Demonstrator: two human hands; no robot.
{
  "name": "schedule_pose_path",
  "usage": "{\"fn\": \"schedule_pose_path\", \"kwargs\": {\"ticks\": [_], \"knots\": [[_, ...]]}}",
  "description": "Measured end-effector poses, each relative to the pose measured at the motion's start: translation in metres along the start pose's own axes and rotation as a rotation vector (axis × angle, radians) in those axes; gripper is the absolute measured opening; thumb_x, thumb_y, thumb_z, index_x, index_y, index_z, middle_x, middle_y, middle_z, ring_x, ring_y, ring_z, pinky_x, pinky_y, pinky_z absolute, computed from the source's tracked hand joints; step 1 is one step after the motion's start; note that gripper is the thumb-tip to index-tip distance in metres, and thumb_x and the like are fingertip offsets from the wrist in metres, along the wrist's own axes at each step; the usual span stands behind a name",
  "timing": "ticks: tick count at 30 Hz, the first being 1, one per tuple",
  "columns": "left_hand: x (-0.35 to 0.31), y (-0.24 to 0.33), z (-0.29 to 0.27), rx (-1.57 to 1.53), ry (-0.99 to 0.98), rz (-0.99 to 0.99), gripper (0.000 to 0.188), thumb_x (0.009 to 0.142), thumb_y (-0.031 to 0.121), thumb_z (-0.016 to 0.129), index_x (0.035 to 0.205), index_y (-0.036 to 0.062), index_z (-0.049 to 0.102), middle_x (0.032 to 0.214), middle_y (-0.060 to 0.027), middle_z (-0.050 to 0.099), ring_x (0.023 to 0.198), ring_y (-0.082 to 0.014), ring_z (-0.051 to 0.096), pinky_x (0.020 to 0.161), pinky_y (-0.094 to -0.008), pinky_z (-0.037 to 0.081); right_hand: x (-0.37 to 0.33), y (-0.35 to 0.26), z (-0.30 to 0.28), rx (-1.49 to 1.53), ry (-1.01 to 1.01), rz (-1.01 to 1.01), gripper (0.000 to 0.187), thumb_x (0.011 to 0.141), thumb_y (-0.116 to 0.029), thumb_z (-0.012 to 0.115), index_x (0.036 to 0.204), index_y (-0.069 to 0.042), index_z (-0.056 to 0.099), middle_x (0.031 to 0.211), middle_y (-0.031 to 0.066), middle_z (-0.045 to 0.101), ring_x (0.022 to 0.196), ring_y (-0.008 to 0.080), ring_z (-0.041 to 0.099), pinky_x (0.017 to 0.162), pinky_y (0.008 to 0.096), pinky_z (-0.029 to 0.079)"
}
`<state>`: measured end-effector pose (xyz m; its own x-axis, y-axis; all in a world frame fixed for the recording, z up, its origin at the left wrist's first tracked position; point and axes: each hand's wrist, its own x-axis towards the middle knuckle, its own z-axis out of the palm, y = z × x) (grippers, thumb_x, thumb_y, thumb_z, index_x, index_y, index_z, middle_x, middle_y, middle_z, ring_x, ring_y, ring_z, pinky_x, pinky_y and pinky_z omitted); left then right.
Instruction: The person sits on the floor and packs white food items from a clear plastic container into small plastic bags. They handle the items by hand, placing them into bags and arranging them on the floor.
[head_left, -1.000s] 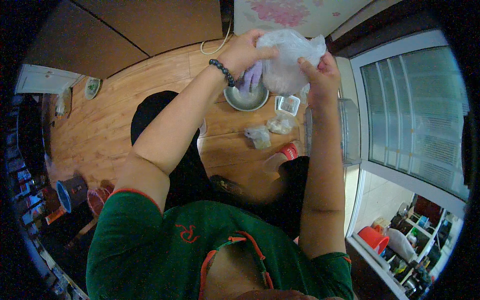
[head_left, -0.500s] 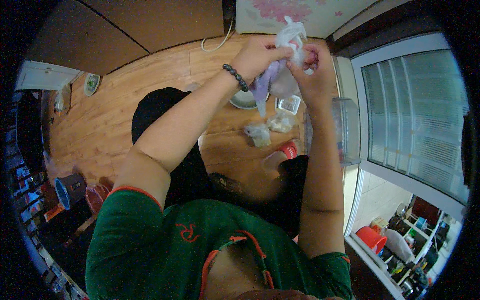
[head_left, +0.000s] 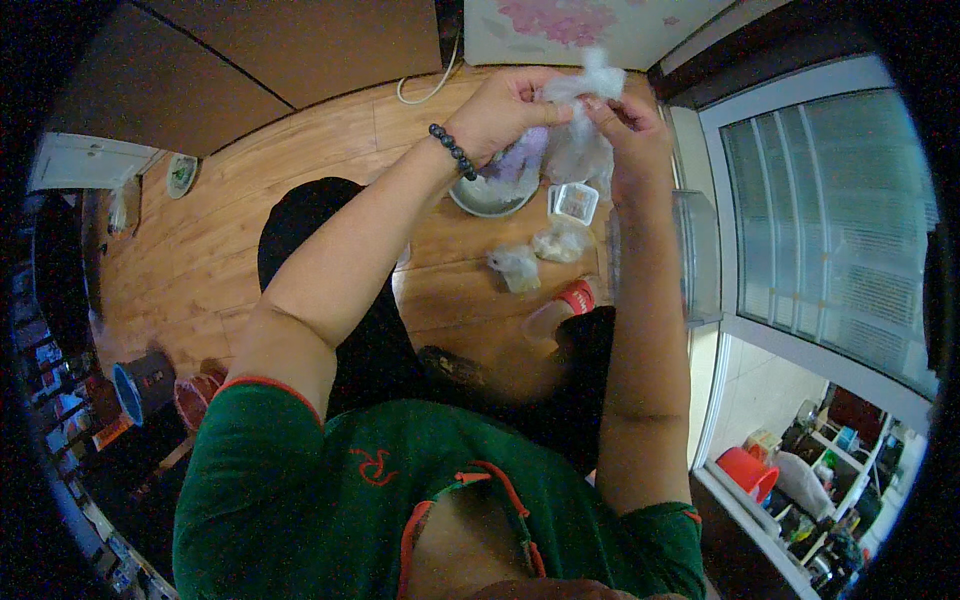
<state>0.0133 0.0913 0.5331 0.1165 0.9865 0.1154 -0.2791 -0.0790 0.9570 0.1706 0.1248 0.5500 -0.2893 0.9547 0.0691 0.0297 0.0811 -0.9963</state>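
Both hands are raised at the far side, fingers pinching the gathered top of a translucent white plastic bag [head_left: 583,150]. My left hand [head_left: 515,105], below a dark bead bracelet [head_left: 453,152], grips the bag's left side; a purple plastic piece [head_left: 522,158] hangs beneath it. My right hand [head_left: 632,130] pinches the bag's neck from the right. What the bag contains cannot be made out. Under the hands stands a metal basin [head_left: 485,205], partly covered by the hanging plastic. Nearer lie a clear plastic tray [head_left: 573,203] and two small tied bags [head_left: 514,268], [head_left: 562,242] on the floor.
A clear container with a red label [head_left: 578,296] lies by my right knee. Clear drawers [head_left: 700,255] and a framed glass door [head_left: 830,230] stand at right. A white cable [head_left: 430,98] lies near brown cabinets [head_left: 340,45]. A plate of greens [head_left: 182,175] sits far left.
The bag's top has spread wider between my hands. My left hand has shifted slightly left, and the purple plastic has swung left over the basin.
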Motion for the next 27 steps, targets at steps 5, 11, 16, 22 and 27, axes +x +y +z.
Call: {"fn": "schedule_pose_path", "kwargs": {"ticks": [5, 11, 16, 22, 27], "knots": [[0.003, -0.006, -0.004, -0.197, 0.166, -0.165, 0.022, 0.081, 0.021, 0.056, 0.096, 0.005, 0.057, 0.082, 0.0006, 0.057, 0.07, -0.0089, 0.053, 0.064, -0.0228, 0.045, 0.006, 0.01, -0.008, 0.511, 0.082, 0.112, 0.012, 0.077, -0.013, 0.057, 0.082, -0.002, 0.053, 0.075, 0.0051, 0.056, 0.059, 0.0113, 0.047, 0.051, 0.0227, 0.036], [0.001, 0.0, -0.003, -0.382, 0.268, -0.241, 0.018, 0.082, 0.024, 0.054, 0.081, 0.0063, 0.056, 0.067, 0.0009, 0.051, 0.053, -0.0113, 0.051, 0.047, -0.0264, 0.044, 0.001, 0.004, -0.013, 0.831, -0.02, 0.286, 0.004, 0.082, -0.011, 0.046, 0.081, -0.007, 0.044, 0.069, 0.0042, 0.049, 0.054, 0.0112, 0.041, 0.047, 0.0223, 0.033], [0.006, -0.008, -0.014, -0.259, 0.351, -0.225, 0.017, 0.081, 0.023, 0.056, 0.078, 0.0062, 0.056, 0.064, 0.0003, 0.05, 0.05, -0.0117, 0.048, 0.045, -0.0264, 0.041, 0.009, 0.021, -0.019, 0.758, 0.02, 0.282, 0.007, 0.082, -0.012, 0.046, 0.077, -0.008, 0.042, 0.063, 0.0021, 0.045, 0.051, 0.0108, 0.038, 0.044, 0.0241, 0.032], [0.009, -0.008, -0.021, -0.109, 0.416, -0.291, 0.016, 0.078, 0.021, 0.059, 0.076, 0.0056, 0.06, 0.071, -0.0005, 0.053, 0.063, -0.0116, 0.05, 0.057, -0.0258, 0.041, 0.012, 0.027, -0.027, 0.801, -0.004, 0.32, 0.008, 0.08, -0.012, 0.049, 0.074, -0.009, 0.043, 0.064, 0.0026, 0.047, 0.051, 0.0112, 0.039, 0.047, 0.0247, 0.033], [0.004, 0.004, -0.02, 0.451, 0.421, 0.177, 0.01, 0.075, 0.012, 0.059, 0.078, 0.0032, 0.064, 0.08, -0.0007, 0.056, 0.079, -0.0119, 0.051, 0.072, -0.025, 0.04, 0.006, 0.01, -0.023, 0.658, -0.036, 0.318, 0.008, 0.081, -0.014, 0.05, 0.08, -0.006, 0.049, 0.074, 0.0053, 0.054, 0.055, 0.0109, 0.043, 0.051, 0.0237, 0.036]]}}
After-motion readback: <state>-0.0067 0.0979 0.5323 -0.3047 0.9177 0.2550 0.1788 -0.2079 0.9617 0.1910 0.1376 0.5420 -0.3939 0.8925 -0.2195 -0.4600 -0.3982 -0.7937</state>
